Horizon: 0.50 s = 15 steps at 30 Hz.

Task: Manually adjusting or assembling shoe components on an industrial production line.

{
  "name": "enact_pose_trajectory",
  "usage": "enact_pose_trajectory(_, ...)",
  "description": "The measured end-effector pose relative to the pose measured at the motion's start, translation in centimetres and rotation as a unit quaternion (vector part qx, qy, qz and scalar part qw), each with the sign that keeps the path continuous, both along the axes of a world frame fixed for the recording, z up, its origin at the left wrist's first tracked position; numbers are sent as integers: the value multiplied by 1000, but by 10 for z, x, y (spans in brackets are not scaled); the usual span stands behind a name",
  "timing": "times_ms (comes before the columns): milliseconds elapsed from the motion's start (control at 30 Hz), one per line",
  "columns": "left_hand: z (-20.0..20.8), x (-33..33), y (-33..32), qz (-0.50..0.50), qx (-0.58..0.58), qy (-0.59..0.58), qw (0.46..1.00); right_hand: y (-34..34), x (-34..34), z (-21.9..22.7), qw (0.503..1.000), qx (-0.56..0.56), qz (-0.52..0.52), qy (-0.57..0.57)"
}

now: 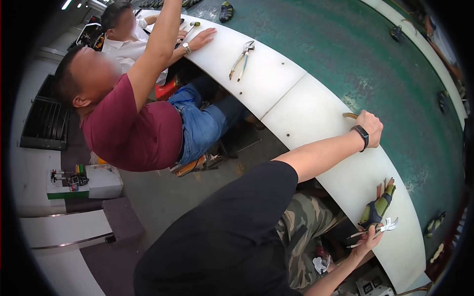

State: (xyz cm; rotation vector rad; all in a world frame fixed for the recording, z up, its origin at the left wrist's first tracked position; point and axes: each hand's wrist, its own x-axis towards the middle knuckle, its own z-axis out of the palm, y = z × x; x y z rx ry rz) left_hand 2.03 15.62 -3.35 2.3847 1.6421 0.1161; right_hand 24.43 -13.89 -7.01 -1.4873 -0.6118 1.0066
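My left hand (370, 127), a dark band at its wrist, is reached across to the far edge of the white table. Its fingers are closed, and a brown curved strip (350, 115) sticks out beside them; the rest of the strip is hidden. In my right hand (367, 242), low near the table's front edge, is a pair of pincers (388, 226) with silver jaws and slim handles. Just beyond it lies a small green and dark blue shoe (374, 209) with brown strips standing out at its far end.
Another pair of pincers (239, 63) lies on the white table (306, 111). Past the table, a green surface (316, 54) carries several shoes, one (226, 12) at the top. To my left sit a co-worker in maroon (143, 128), arm raised, and another in white (118, 47).
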Motion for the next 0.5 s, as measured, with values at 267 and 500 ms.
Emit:
enact_pose_trajectory(267, -3, -3, -5, 3, 6, -11, 1000, -8, -8, 3, 1000, 22, 16, -14)
enact_pose_trajectory(500, 0, -4, -2, 7, 15, -11, 1000, -24, -39, 20, 961, 97, 19, 257)
